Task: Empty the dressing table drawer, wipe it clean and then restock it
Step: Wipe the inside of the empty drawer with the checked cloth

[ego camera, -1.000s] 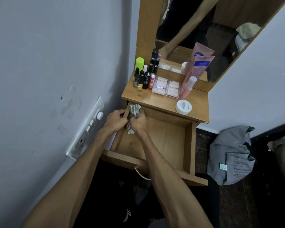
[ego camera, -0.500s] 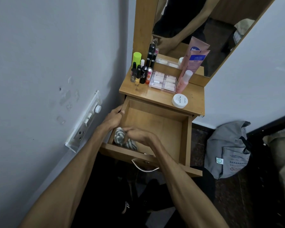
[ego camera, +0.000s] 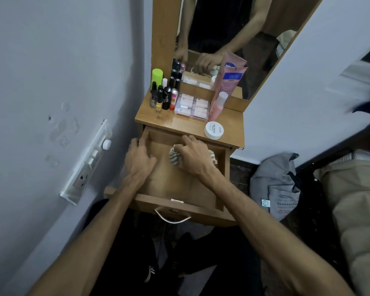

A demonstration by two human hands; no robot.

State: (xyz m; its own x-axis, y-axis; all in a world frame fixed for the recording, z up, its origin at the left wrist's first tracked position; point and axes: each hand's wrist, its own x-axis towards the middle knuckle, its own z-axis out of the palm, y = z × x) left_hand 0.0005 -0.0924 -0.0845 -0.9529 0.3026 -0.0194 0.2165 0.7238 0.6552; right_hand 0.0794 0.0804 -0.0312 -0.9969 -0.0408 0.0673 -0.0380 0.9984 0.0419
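Observation:
The wooden drawer (ego camera: 179,186) of the dressing table is pulled out, and nothing lies on its floor but the cloth. My right hand (ego camera: 192,154) presses a striped cloth (ego camera: 174,157) onto the drawer floor near the back, fingers curled over it. My left hand (ego camera: 138,159) holds the drawer's left wall near the back corner. On the table top (ego camera: 233,129) stand small bottles (ego camera: 162,97), a clear box of items (ego camera: 191,106), pink tubes (ego camera: 231,77) and a white round jar (ego camera: 214,130).
A mirror (ego camera: 233,28) rises behind the table top. A switch panel (ego camera: 88,161) is on the wall to the left. A grey bag (ego camera: 276,186) lies on the floor to the right, and beige fabric (ego camera: 359,210) sits further right.
My right hand has carried the cloth from the drawer's front left to the back middle. The left hand stays on the left wall.

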